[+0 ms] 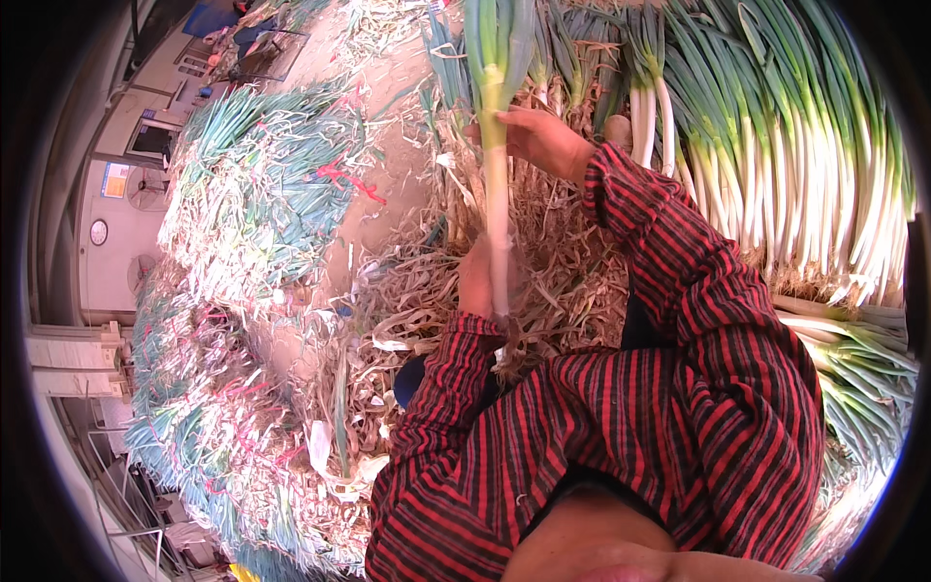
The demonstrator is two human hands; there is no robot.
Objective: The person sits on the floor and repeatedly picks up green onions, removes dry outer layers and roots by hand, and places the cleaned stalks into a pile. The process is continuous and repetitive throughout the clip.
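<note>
One long green onion (497, 189) stands lengthwise before my body, its green leaves away from me and its root end near my lap. My right hand (542, 142) grips it where the green turns to white, with fingertips showing on the far side of the stalk. Lower down, my left hand (476, 276) is closed around the white shaft; its fingers are partly hidden and blurred. Dry peeled leaves and husks (574, 291) lie heaped beneath both hands. More unpeeled onions (574, 80) lie just beyond my right hand.
At right, a dense row of cleaned green onions (785, 160) lies with roots towards me; another pile (858, 378) sits below it. Large heaps of onions (269, 174) with red ties (349, 182) cover the floor at left. Wall fans (147, 189) and a clock (99, 231) are farther off.
</note>
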